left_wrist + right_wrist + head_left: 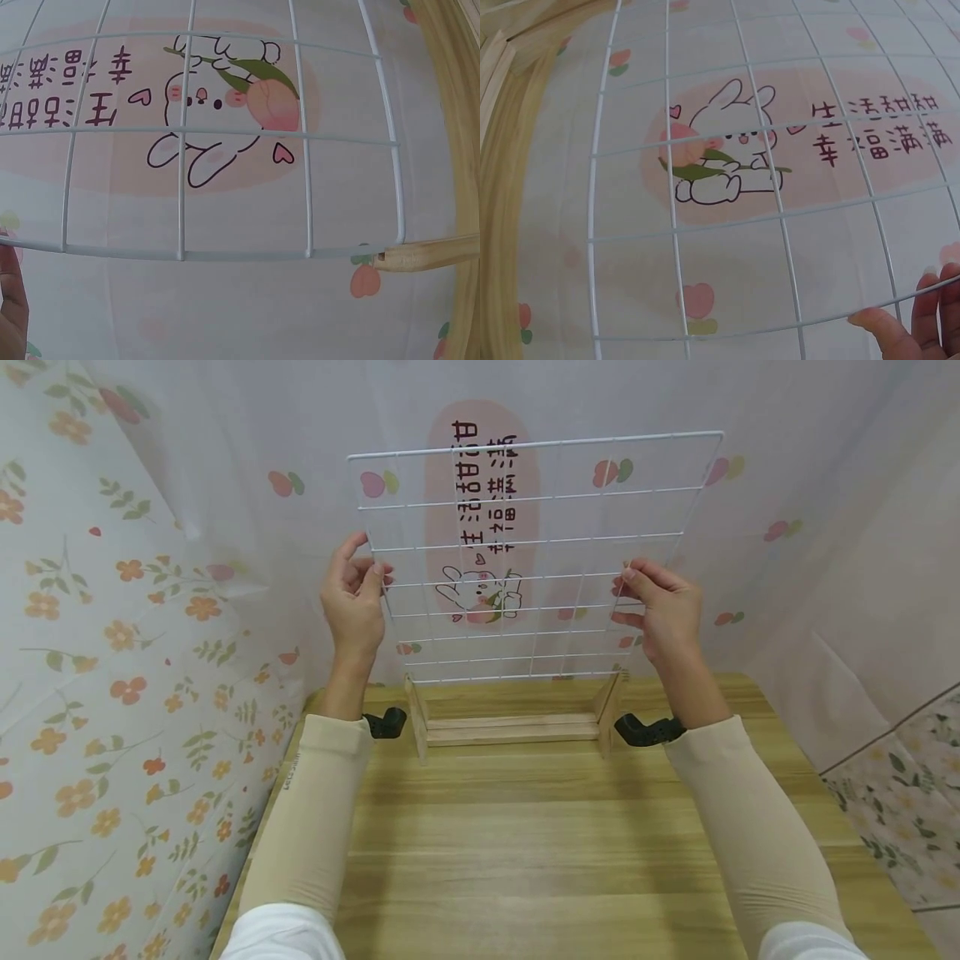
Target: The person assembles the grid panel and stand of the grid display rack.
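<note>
A white wire grid panel [547, 541] stands upright, leaning back a little, its lower edge at the tops of the side posts of a small wooden stand [510, 731]. My left hand [356, 602] pinches the panel's left edge wire between thumb and fingers, about midway up. On the opposite edge, my right hand [667, 610] grips the wire with thumb and fingertips. The left wrist view has the panel's lower corner beside a wooden post [420, 255]. Fingertips of the right hand [900, 330] meet the edge wire in the right wrist view.
The stand rests toward the back of a wood-grain table [510, 843]. Behind it hangs a pale curtain [315, 527] with fruit prints and a rabbit picture. A floral cloth [112, 693] borders the left side. Black wrist mounts [648, 731] stick inward below the hands.
</note>
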Action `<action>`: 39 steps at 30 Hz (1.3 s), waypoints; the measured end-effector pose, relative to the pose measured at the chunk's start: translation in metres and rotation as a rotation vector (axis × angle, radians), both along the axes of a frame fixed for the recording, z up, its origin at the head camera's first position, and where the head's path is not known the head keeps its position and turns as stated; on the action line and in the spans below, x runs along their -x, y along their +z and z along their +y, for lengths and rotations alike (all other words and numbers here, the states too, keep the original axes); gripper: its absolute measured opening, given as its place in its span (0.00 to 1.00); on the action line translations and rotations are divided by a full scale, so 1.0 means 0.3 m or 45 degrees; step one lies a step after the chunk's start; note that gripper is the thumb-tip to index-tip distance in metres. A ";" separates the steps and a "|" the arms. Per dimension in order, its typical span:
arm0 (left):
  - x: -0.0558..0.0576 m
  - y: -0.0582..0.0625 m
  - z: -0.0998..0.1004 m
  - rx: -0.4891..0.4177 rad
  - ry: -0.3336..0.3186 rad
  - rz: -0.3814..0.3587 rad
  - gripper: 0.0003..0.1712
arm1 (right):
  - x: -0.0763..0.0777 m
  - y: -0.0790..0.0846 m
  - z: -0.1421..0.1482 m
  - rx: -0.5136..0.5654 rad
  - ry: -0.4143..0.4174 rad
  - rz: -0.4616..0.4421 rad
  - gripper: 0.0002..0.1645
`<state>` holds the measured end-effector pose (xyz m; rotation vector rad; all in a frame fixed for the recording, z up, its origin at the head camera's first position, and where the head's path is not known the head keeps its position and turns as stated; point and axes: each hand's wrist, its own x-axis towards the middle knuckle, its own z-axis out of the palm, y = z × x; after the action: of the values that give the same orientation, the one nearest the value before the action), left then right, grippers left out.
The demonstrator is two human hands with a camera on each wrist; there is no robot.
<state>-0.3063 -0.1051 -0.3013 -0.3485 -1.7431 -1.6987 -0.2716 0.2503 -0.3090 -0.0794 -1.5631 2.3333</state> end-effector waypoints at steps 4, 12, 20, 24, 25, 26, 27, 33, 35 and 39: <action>0.003 -0.003 -0.004 0.008 0.001 0.019 0.20 | 0.001 -0.008 -0.001 -0.007 -0.004 -0.010 0.11; 0.003 -0.015 -0.015 0.043 0.016 0.037 0.17 | -0.003 -0.027 -0.005 -0.054 0.002 -0.009 0.13; 0.002 -0.019 -0.015 -0.003 0.022 -0.003 0.17 | -0.006 -0.035 0.002 -0.115 0.000 -0.014 0.10; 0.002 -0.023 -0.015 -0.023 0.024 -0.022 0.17 | -0.011 -0.038 0.004 -0.136 0.016 -0.007 0.12; 0.001 -0.023 -0.015 -0.025 0.026 -0.020 0.17 | -0.012 -0.038 0.005 -0.156 0.016 -0.004 0.13; 0.001 -0.024 -0.015 -0.027 0.029 -0.015 0.17 | -0.013 -0.038 0.006 -0.169 0.016 -0.004 0.14; 0.001 -0.024 -0.015 -0.029 0.033 -0.010 0.17 | -0.014 -0.037 0.006 -0.198 0.014 0.001 0.14; 0.000 -0.023 -0.016 -0.048 0.040 0.001 0.18 | -0.021 -0.029 0.011 -0.375 -0.038 0.012 0.12; -0.001 -0.025 -0.016 -0.047 0.039 -0.007 0.18 | -0.023 -0.024 0.016 -0.439 -0.079 -0.008 0.12; -0.003 -0.028 -0.015 -0.060 0.041 -0.031 0.17 | -0.028 -0.019 0.027 -0.597 -0.196 -0.054 0.13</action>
<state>-0.3055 -0.1097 -0.3098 -0.2783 -1.7142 -1.7243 -0.2632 0.2585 -0.3147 -0.1318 -2.0036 1.8100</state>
